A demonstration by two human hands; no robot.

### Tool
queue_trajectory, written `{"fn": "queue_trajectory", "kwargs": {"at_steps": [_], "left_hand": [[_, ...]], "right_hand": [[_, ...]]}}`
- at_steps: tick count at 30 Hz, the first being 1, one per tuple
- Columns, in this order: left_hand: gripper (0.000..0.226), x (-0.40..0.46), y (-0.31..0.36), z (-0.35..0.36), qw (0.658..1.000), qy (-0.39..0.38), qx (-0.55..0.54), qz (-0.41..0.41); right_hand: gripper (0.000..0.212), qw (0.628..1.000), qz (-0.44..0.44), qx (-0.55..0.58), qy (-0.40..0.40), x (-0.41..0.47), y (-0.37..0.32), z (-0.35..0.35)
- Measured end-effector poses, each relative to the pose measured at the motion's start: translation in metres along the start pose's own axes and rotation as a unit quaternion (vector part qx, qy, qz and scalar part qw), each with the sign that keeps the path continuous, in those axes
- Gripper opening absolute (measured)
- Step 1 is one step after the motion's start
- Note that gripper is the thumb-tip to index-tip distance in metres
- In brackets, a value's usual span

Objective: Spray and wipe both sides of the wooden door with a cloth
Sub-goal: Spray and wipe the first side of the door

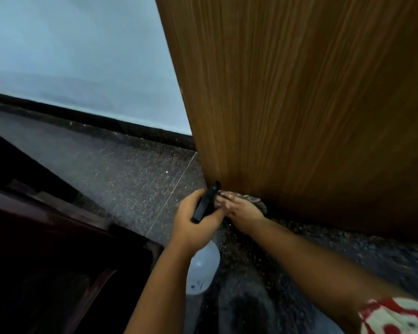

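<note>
At the far left, well away from both hands, stands a dark piece of furniture [46, 249] on the speckled floor [130, 169], with a pale wall [82, 56] behind it. The left hand [196, 225] is curled round the black trigger head of the spray bottle [202, 271]; the nozzle points up and away toward the door's lower corner, and the translucent body hangs below the wrist. What liquid it holds I cannot tell.

Just right of that hand, touching or nearly touching it, the right hand [239, 207] presses a patterned cloth [257, 201] against the bottom of the wooden door [299, 104]; its fingers look fairly flat on the cloth, though blur hides whether they pinch it. The door rises ahead and to the right of both hands, its long axis upright, its free edge just beyond the nozzle. The right hand is nearer the panel, so wiping upward from the bottom edge likely falls to it. A red-and-white sleeve [396, 317] shows lower right.
</note>
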State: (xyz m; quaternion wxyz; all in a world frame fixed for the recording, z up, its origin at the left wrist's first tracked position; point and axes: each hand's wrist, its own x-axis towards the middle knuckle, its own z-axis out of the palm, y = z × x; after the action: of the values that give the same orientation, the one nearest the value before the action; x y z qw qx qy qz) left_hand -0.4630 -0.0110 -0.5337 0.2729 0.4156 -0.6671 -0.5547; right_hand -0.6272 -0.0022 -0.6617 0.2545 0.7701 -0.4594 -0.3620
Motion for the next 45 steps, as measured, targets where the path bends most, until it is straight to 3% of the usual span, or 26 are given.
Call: {"fn": "queue_trajectory", "kwargs": {"at_steps": [3,8,16,21,24,28,31,33,35,38,40,45], "left_hand": [[0.014,-0.001,0.0,0.019,1.0,-0.024,0.015,0.008],[0.017,-0.006,0.0,0.05,0.996,-0.084,0.025,0.006],[0.025,-0.018,0.008,0.091,0.989,-0.14,0.039,0.013],[0.028,-0.018,0.011,0.11,0.982,-0.183,0.044,0.01],[0.028,-0.018,0.01,0.125,0.977,-0.201,0.071,0.009],[0.027,-0.015,0.012,0.145,0.972,-0.205,0.111,0.02],[0.026,-0.013,0.012,0.159,0.971,-0.2,0.131,0.017],[0.025,-0.013,0.01,0.163,0.969,-0.2,0.146,0.009],[0.025,-0.011,0.007,0.164,0.967,-0.198,0.161,0.014],[0.022,-0.006,-0.001,0.162,0.965,-0.195,0.171,0.024],[0.015,0.003,-0.009,0.163,0.963,-0.204,0.175,0.026],[0.018,0.027,-0.014,0.165,0.955,-0.221,0.196,0.015]], "right_hand": [[0.061,0.997,-0.064,-0.031,-0.02,-0.003,-0.006,0.011],[0.062,0.995,-0.061,-0.076,-0.023,-0.054,-0.01,0.053],[0.055,0.996,-0.047,0.06,-0.037,-0.204,0.014,0.135],[0.058,0.981,0.092,0.15,-0.084,-0.343,0.01,0.176],[0.051,0.947,0.239,0.191,-0.093,-0.413,0.002,0.188],[0.043,0.894,0.343,0.272,-0.095,-0.389,-0.002,0.15],[0.044,0.834,0.385,0.392,-0.057,-0.32,-0.006,0.104],[0.045,0.77,0.414,0.484,-0.038,-0.279,-0.01,0.077],[0.051,0.65,0.472,0.595,-0.008,-0.245,-0.013,0.062],[0.042,0.429,0.539,0.723,0.045,-0.208,-0.004,0.048],[0.032,0.33,0.52,0.786,0.052,-0.191,0.006,0.046],[0.033,0.246,0.48,0.842,0.027,-0.178,0.02,0.054]]}}
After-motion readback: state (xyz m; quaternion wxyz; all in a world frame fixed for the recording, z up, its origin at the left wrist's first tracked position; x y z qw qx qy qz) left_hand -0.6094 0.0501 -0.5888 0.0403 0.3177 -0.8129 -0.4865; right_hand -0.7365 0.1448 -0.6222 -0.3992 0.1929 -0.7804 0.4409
